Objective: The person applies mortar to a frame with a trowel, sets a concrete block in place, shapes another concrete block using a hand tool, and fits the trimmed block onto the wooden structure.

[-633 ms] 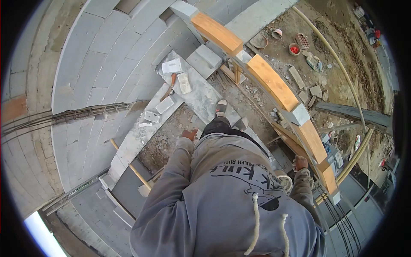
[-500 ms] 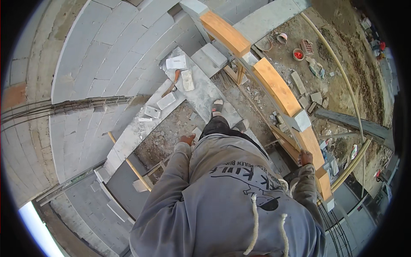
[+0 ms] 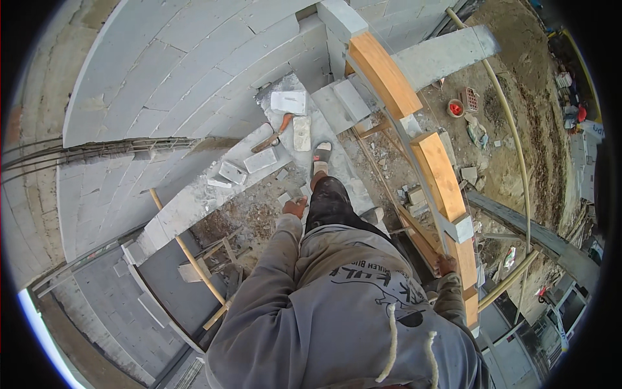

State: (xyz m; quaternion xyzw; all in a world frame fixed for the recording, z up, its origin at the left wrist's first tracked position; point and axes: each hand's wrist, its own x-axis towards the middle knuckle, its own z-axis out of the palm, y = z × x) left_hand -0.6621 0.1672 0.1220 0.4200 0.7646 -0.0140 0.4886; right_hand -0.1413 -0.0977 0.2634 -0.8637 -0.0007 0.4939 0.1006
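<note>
My left hand (image 3: 295, 207) hangs beside my left thigh, fingers curled in, and nothing shows in it. It is nearest to some broken light-grey block pieces on the ground. My right hand (image 3: 446, 264) is at the inner edge of a long orange wooden beam (image 3: 435, 170), its fingers bent against that edge. Grey block pieces (image 3: 462, 228) interrupt the beam's length. My left foot (image 3: 322, 153), in a sandal, stands on a dusty grey plank. On the planking ahead lie a hammer-like tool with an orange-brown handle (image 3: 285, 122) and white blocks (image 3: 289, 102).
A grey block wall (image 3: 175, 71) rises on the left, with rebar (image 3: 129, 147) jutting out. Bamboo poles (image 3: 188, 253) stand lower left. Beyond the beam are rubble, a bucket with red contents (image 3: 455, 108), a red crate (image 3: 469, 98) and a long pale pole (image 3: 512, 123).
My view has shifted as I step forward along the planking; my left leg now shows more fully. My right hand stays by the beam, and my left hand remains low at my side.
</note>
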